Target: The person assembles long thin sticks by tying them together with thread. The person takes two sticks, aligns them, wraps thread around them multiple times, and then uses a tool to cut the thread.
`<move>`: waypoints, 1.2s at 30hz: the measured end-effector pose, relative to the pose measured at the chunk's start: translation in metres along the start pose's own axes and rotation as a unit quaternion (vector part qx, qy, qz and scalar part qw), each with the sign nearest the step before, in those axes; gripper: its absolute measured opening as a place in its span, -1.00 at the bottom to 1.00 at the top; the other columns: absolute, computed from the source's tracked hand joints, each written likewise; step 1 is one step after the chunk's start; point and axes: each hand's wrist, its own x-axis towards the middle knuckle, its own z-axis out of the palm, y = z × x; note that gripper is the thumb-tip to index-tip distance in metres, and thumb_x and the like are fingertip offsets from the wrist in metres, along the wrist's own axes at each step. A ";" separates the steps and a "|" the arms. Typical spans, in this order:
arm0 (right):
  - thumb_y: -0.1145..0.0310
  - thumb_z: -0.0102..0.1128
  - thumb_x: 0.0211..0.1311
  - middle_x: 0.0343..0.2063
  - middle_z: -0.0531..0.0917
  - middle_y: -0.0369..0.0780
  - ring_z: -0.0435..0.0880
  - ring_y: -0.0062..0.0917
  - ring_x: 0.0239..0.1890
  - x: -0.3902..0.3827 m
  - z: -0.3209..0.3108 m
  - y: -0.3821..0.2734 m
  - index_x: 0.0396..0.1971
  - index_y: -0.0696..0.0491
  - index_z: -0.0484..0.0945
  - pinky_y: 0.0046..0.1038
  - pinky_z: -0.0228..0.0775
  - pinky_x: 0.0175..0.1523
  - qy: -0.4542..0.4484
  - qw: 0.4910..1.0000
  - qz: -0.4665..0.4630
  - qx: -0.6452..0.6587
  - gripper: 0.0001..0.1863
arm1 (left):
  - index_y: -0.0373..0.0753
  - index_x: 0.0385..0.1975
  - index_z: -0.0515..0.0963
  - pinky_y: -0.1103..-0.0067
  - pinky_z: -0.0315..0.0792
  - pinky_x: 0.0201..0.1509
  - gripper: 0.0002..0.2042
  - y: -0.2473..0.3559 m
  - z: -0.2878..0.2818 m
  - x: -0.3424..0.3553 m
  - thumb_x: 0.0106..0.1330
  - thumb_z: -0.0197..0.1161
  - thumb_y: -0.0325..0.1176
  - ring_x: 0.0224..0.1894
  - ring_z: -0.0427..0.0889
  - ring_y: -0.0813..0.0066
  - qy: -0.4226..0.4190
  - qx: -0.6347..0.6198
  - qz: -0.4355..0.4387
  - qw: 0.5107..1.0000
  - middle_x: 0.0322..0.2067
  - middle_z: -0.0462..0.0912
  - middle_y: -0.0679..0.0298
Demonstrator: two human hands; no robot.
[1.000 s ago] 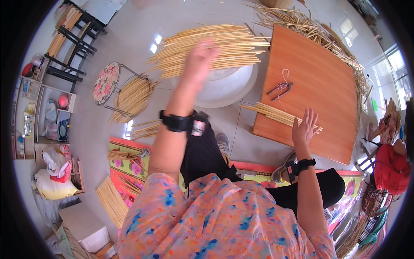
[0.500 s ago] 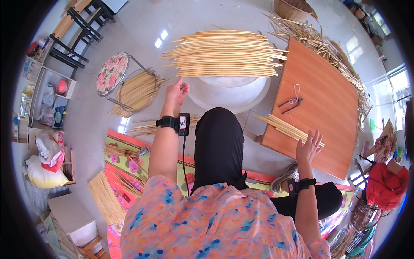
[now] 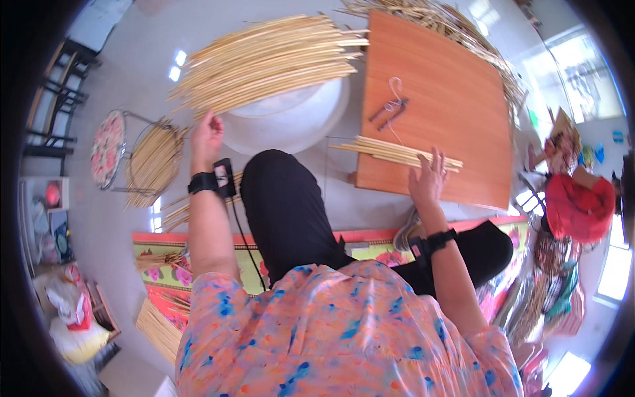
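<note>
Many pale stalks (image 3: 264,63) lie side by side in a row, like a mat, across a large whitish round tub (image 3: 301,126). My left hand (image 3: 208,135) is at the near left end of this row, fingers curled and fingertips against the edge. Whether they pinch a stalk there cannot be made out. On the orange-brown wooden board (image 3: 450,99) to the right lies a small bunch of stalks (image 3: 390,149). Over its right part is my right hand (image 3: 428,177), fingers spread, fingertips touching or just above the stalks. Beyond it lie dark pliers (image 3: 390,112) and a thin white cord (image 3: 395,86).
A flowered round stool (image 3: 108,149) lies tipped at the left, beside another stalk pile (image 3: 157,159). Loose stalks (image 3: 456,26) lie behind the board. My legs stretch over a bright floral mat (image 3: 350,250). A red bag (image 3: 580,206) is at the right.
The view has turned to the right, so everything appears shifted left. My left hand stays by the row's near left end. My right hand stays over the bunch on the board.
</note>
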 end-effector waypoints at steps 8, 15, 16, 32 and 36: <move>0.29 0.24 0.12 0.34 0.22 -0.15 -0.03 -0.14 0.46 -0.010 -0.006 0.004 0.05 0.01 0.53 0.21 -0.16 0.37 -0.005 0.999 0.015 0.031 -0.56 | -0.26 -0.31 0.51 0.60 0.53 -0.27 -0.84 0.003 -0.005 0.009 0.27 0.35 -0.36 -0.37 0.61 0.49 0.011 0.061 -0.012 0.998 -0.43 0.59 0.27; 0.32 0.25 0.11 0.33 0.23 -0.17 -0.03 -0.15 0.46 -0.018 -0.015 0.015 0.02 0.03 0.54 0.22 -0.13 0.37 0.011 0.999 0.031 0.033 -0.58 | -0.32 -0.20 0.51 0.62 0.56 -0.17 -0.81 0.004 -0.006 0.014 0.30 0.31 -0.38 -0.29 0.62 0.46 0.001 0.083 0.003 0.997 -0.34 0.60 0.22; 0.33 0.25 0.11 0.33 0.23 -0.17 -0.02 -0.15 0.46 -0.018 -0.016 0.015 0.02 0.03 0.55 0.22 -0.13 0.36 0.014 0.999 0.034 0.032 -0.58 | -0.33 -0.20 0.50 0.62 0.58 -0.16 -0.80 0.004 -0.006 0.014 0.29 0.32 -0.39 -0.29 0.63 0.44 0.008 0.066 0.006 0.998 -0.35 0.61 0.21; 0.29 0.24 0.12 0.31 0.29 -0.18 0.00 -0.16 0.46 -0.018 -0.031 0.019 0.04 -0.02 0.54 0.18 -0.11 0.37 0.050 0.997 0.035 0.036 -0.57 | -0.34 -0.21 0.52 0.56 0.63 -0.17 -0.84 0.003 -0.003 -0.022 0.31 0.28 -0.42 -0.31 0.68 0.41 -0.024 0.068 0.091 0.993 -0.34 0.65 0.18; 0.35 0.25 0.13 0.28 0.33 -0.16 0.07 -0.14 0.44 -0.014 -0.041 0.019 0.05 0.01 0.52 0.11 -0.07 0.38 0.066 0.995 0.033 0.060 -0.57 | -0.30 -0.19 0.53 0.60 0.60 -0.24 -0.86 0.015 0.027 -0.071 0.31 0.28 -0.46 -0.34 0.68 0.46 -0.061 0.084 0.171 0.980 -0.33 0.67 0.23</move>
